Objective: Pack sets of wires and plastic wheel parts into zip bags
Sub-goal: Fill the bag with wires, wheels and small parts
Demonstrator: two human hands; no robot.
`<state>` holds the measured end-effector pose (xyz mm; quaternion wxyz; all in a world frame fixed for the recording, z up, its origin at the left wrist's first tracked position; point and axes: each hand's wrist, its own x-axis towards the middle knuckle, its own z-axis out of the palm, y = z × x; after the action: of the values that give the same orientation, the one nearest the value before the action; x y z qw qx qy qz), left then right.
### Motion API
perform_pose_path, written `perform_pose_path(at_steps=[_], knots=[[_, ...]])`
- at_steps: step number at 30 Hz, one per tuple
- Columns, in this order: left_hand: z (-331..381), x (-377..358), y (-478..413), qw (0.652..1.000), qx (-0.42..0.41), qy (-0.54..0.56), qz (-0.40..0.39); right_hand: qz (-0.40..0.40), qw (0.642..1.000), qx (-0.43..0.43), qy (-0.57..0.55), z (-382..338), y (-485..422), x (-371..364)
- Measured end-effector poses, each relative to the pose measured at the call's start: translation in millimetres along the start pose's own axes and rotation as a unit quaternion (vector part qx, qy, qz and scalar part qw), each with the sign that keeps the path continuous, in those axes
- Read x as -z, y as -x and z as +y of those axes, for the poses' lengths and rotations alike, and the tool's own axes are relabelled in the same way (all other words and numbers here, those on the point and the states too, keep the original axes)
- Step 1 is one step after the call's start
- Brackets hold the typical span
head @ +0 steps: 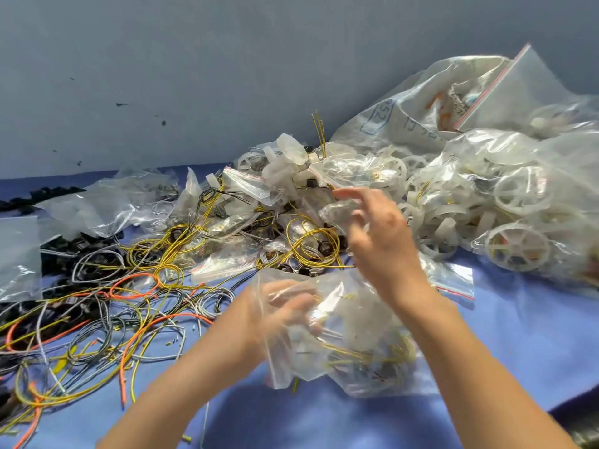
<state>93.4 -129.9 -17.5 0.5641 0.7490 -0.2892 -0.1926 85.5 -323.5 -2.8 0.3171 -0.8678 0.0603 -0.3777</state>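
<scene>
One bag [350, 335], part-filled, was gripped by the left hand [285, 306] over the cloth [518, 335]. The right hand [382, 234] hovered above, its grasp indeterminate through blur. Hazard: the wires [343, 350] could snag the bag mouth and spill.

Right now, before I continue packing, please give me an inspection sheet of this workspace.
Surface: blue cloth, mostly covered.
Job's things: zip bag holding wires, low centre; white wheel parts in big clear bags, right.
Clutter: small bags heaped in the middle.
Hands: left hand grips the zip bag; right hand above it, blurred, grip unclear.
Cables: loose wires, yellow, orange, grey, tangled at left.
Surroundings: grey wall behind.
</scene>
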Motion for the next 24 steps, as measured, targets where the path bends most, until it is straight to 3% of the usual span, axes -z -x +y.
perform_pose_path(at_steps=[2,5,8,12,14,15,17,19,21,24], knots=[[-10,12,2,0.998,0.029,0.051,0.010,-0.010,0.991,-0.105,0.077,42,-8,6],[-27,37,9,0.989,0.053,0.103,0.094,-0.083,0.970,-0.213,0.086,80,-8,2],[-34,55,9,0.970,0.065,0.133,0.190,-0.095,0.967,-0.215,0.095,94,-3,-7],[-34,64,12,0.957,0.030,0.136,0.256,-0.045,0.972,-0.175,0.154,81,-6,-1],[-28,65,12,0.951,-0.007,0.129,0.280,-0.013,0.985,-0.151,0.079,60,-14,12],[-22,64,12,0.950,-0.030,0.131,0.282,-0.019,0.987,-0.154,-0.033,46,-18,18],[-10,59,13,0.950,-0.078,0.152,0.263,-0.105,0.940,-0.157,-0.286,15,-21,28],[-1,52,13,0.953,-0.112,0.166,0.225,-0.221,0.854,-0.146,-0.448,-13,-17,27],[2,49,13,0.958,-0.123,0.188,0.177,-0.311,0.786,-0.140,-0.516,-35,-4,13],[-1,50,17,0.961,-0.131,0.215,0.113,-0.377,0.752,-0.146,-0.520,-53,18,-12]])
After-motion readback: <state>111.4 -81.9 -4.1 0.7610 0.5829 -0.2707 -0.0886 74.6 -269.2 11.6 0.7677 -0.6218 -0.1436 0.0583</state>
